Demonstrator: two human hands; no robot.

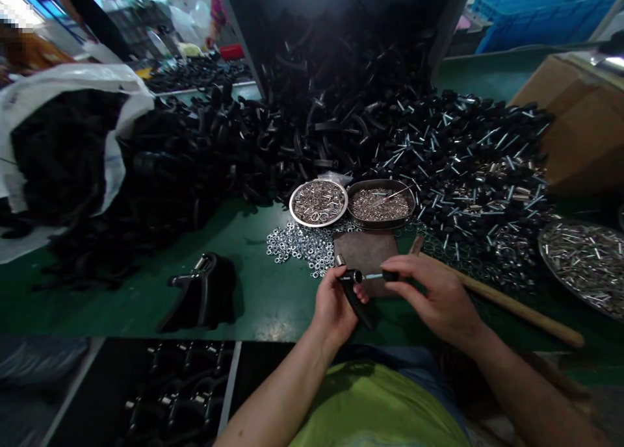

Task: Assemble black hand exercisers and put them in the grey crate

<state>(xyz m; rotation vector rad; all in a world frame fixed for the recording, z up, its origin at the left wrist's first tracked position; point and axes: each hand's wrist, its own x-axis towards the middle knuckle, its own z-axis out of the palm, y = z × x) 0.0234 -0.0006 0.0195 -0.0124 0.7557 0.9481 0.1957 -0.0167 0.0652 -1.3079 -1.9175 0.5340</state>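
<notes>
My left hand (334,307) is closed around a curved black plastic part (358,304) with a silver metal fitting at its top. Between the thumb and fingers of my right hand (433,291) is a black-knobbed screw (374,276), its shank pointing left at the ring-shaped opening of the black part. Whether the tip is inside the opening, I cannot tell. Just behind both hands lies a flat dark metal plate (363,249). Close to my left hand spreads a heap of small nuts (302,244). A wooden-handled hammer (507,301) lies beyond my right wrist.
A round dish (291,208) and a dark oval dish (413,210) hold small metal pieces. Black parts (312,125) and knobbed screws (453,154) pile up behind. Assembled black parts (205,294) stand at left. A carton (580,122) and a tray of pins (543,245) are at right.
</notes>
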